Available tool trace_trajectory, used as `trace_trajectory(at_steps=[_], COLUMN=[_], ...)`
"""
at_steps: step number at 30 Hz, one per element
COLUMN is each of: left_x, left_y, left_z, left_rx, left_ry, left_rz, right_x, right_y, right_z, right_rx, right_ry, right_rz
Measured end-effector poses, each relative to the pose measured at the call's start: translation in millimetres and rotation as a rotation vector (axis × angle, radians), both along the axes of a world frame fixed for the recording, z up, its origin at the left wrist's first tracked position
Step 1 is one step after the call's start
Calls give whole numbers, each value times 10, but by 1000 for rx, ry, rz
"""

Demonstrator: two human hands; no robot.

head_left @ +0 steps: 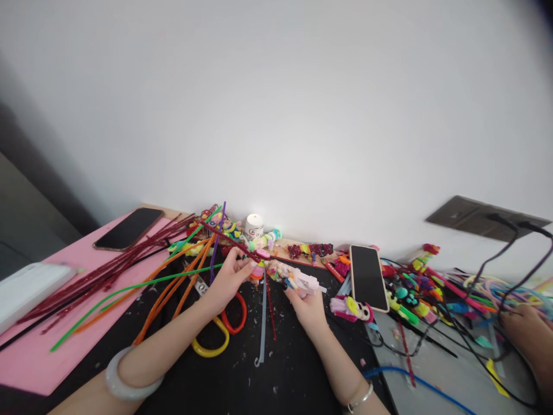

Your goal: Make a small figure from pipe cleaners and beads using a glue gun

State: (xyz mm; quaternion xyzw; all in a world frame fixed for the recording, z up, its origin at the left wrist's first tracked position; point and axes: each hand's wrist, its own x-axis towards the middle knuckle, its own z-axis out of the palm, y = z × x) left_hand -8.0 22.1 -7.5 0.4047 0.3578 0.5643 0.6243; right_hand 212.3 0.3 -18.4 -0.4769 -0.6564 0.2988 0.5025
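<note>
My left hand (235, 271) is closed in a pinch on a dark red glittery pipe cleaner (224, 235), which slants up to the left. Right at its fingertips is a small pink, yellow and orange fuzzy piece (260, 266); whether the fingers grip that too, I cannot tell. My right hand (309, 305) is wrapped round a pale pink glue gun (305, 281). Its front end, crusted with coloured bits, points left toward the fuzzy piece. Below my left hand lie scissors with red and yellow handles (210, 344), partly hidden by the forearm.
Loose red pipe cleaners (129, 253) and a dark phone (128, 229) lie on a pink board (56, 357). A white tub (254, 226) stands by the wall. Right are another phone (369, 279), a pipe-cleaner doll (352, 309), tangled cables and another person's hand (525, 325).
</note>
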Motion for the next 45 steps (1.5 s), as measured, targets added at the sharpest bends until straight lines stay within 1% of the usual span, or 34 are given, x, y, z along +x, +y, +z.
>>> trace_trajectory(at_steps=[6, 8, 11, 14, 18, 21, 26, 32, 39, 45], left_x=[32, 31, 5, -26, -23, -3, 1, -9, -2, -7], left_y=[66, 72, 45, -7, -61, -78, -88, -89, -89, -90], left_z=[-176, -204, -159, -52, 79, 130, 126, 116, 149, 136], left_rx=[16, 9, -19, -53, -99, -120, -124, -120, -135, -134], left_ry=[-44, -59, -91, -123, -151, -155, -157, -181, -200, -216], left_rz=[43, 39, 19, -9, -19, -26, -63, -87, -87, -90], right_x=[-11, -7, 12, 33, 36, 23, -1, -9, -13, -18], right_y=[-4, -4, 2, 15, 24, 21, 11, 2, 6, 5], right_z=[12, 6, -24, -64, -89, -79, -33, 12, 6, 13], right_rx=[-10, -18, -18, -1, 0, -8, -4, -10, 1, 4], right_ry=[6, 2, 1, 12, 36, 57, 77, 47, 24, 17], right_rz=[-1, -4, -36, -63, -63, -57, -49, -34, -36, -30])
